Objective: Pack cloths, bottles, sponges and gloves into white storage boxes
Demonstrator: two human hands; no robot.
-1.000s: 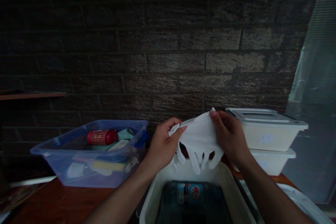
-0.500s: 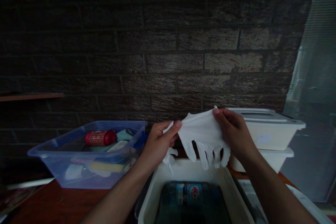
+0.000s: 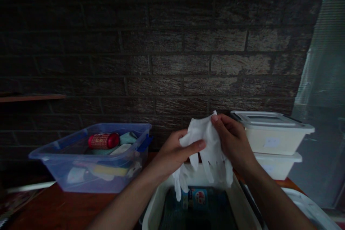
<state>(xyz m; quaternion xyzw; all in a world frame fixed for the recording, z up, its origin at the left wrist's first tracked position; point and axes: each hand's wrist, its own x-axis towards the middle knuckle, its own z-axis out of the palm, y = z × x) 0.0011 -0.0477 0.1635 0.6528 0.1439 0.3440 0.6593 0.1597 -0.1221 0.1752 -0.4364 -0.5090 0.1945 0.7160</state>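
Between my two hands hangs a white glove (image 3: 206, 133), its fingers dangling downward. My left hand (image 3: 176, 151) pinches it from the left, thumb across its front; more white glove fingers (image 3: 180, 181) droop below this hand, likely from a second glove. My right hand (image 3: 231, 134) is closed on the glove's upper right edge, thumb in front and the other fingers behind. Directly under the gloves stands an open white bin (image 3: 242, 201). Inside it lies a large dark greenish bottle (image 3: 210, 212) with a blue label.
At left, a clear blue plastic bin (image 3: 91, 172) holds a red can (image 3: 104, 141), cloths and a yellow item. Two lidded white boxes (image 3: 280, 140) are stacked at right. A white lid (image 3: 304, 205) lies at lower right on the wooden table (image 3: 67, 208). A dark brick wall (image 3: 172, 61) rises behind.
My left hand has moved right, toward my right hand, and its thumb now lies over the glove. The glove, stretched before, now hangs slacker and bunched. The other glove fingers hang more visibly.
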